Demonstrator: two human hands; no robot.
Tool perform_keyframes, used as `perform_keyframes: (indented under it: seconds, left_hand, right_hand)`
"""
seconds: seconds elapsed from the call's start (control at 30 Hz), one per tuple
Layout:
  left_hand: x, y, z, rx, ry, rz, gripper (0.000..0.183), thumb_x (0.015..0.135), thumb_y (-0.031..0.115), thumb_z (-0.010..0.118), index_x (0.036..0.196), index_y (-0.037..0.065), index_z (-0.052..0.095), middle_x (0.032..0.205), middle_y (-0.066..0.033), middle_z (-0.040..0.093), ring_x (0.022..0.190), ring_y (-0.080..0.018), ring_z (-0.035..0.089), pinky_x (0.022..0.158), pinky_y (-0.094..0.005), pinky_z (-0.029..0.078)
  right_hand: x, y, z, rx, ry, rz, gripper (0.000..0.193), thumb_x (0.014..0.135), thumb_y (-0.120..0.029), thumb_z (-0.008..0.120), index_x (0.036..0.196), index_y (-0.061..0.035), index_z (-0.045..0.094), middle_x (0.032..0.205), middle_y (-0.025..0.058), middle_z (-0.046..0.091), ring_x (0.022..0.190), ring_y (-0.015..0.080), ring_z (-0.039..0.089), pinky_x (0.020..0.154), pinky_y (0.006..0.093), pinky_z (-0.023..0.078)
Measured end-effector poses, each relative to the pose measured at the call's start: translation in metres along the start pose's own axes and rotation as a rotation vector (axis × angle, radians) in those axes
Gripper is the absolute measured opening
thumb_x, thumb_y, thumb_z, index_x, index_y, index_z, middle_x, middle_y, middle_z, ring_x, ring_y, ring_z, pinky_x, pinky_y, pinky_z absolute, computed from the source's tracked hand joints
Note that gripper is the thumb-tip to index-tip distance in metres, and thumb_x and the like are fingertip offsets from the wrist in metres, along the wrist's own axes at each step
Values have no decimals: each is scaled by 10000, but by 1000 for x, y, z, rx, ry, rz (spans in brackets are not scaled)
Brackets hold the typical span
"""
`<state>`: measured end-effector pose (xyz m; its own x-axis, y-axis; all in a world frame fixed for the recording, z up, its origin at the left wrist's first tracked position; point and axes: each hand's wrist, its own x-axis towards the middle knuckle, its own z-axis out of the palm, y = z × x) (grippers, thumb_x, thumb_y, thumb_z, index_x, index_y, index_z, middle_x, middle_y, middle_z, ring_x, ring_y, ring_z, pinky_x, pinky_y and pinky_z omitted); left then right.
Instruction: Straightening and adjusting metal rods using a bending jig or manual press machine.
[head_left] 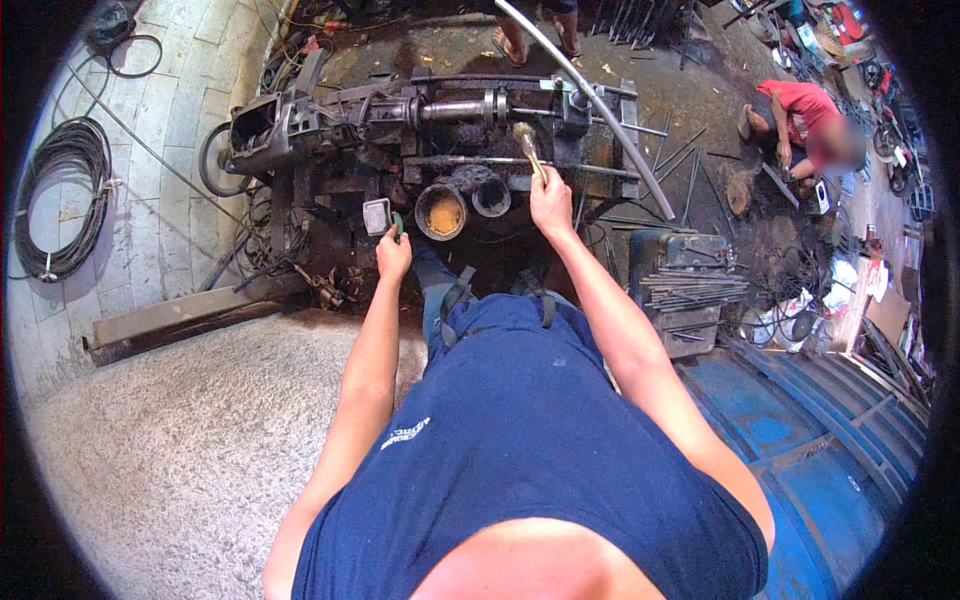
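My right hand (552, 204) grips a brush (535, 160) by its wooden handle, its bristles pointing away from me near the machine's shaft. My left hand (394, 256) is closed on the green handle of a small scoop-like tool (376, 216) with a squarish, light metal head. Between my hands stand a round can (460, 223) holding something orange-brown and a darker can (491, 198). Beyond them lies a greasy lathe-like machine (440, 112) with a horizontal shaft. Whether the bristles touch the machine, I cannot tell.
A long grey pipe (600, 105) slants across the machine's right side. Metal rods (690, 288) lie on a box at right. A person in red (805, 110) crouches far right; another person's feet (510, 45) show beyond. Coiled cable (65, 200) lies left.
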<state>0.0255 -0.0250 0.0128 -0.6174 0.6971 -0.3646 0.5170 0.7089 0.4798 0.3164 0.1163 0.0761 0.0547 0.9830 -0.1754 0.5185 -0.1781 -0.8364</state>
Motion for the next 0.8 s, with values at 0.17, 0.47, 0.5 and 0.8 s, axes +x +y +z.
perform_keyframes:
  seconds: [0.17,0.47,0.5,0.8]
  left_hand:
    - [1,-3,1,-15,4,23,427,857,259,568,1251,93,562,1082,-247,621,1028,-372,601,886,-428,469]
    - [-2,0,-1,0,12,24,423,855,250,569,1244,82,566,1074,-252,622,1024,-372,603,885,-428,468]
    - [-2,2,-2,1,6,14,423,856,247,567,1246,83,565,1076,-251,622,1026,-371,603,888,-425,466]
    - [-7,11,-8,0,-18,-7,424,859,239,563,1249,72,561,1087,-253,619,1036,-362,603,896,-403,465]
  right_hand:
    - [1,-2,0,16,1,-1,302,909,-245,489,1100,-25,567,882,251,632,888,420,612,744,491,468]
    - [13,-8,4,-25,20,-7,300,904,-258,491,1071,-24,575,861,242,638,868,418,618,744,494,470]
    - [20,-9,6,-21,35,-14,303,904,-260,488,1075,-25,574,865,243,639,870,422,617,748,494,471]
    - [49,-19,15,-169,-43,51,328,899,-278,471,1095,-35,571,939,273,629,919,428,604,806,517,460]
